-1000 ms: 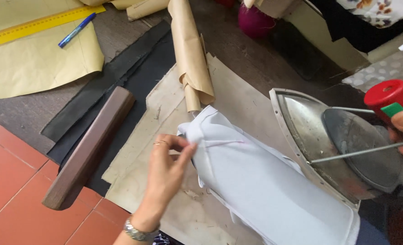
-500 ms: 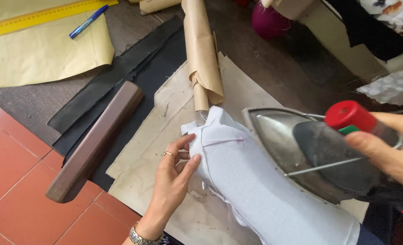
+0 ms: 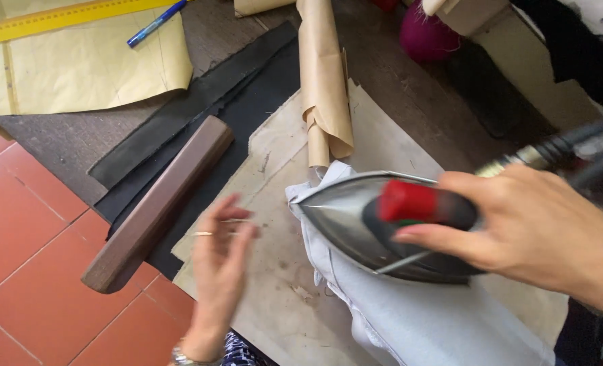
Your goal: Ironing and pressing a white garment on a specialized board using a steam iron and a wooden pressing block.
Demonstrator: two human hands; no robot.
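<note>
The right hand (image 3: 539,230) grips the iron (image 3: 383,227) by its handle, pressing the tip of the white cloth (image 3: 423,318) at lower centre; most of the cloth looks unpressed. The left hand (image 3: 220,264) hovers open, lower left. Counted: 1 iron, 1 cloth, 1 pen (image 3: 156,22), 1 ruler (image 3: 57,17).

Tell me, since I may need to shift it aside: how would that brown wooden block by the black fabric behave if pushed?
The wooden block looks solid and stiff, probably heavy for its size. Its flat faces suggest sliding, not rolling, and the black fabric beneath may drag along.
</note>
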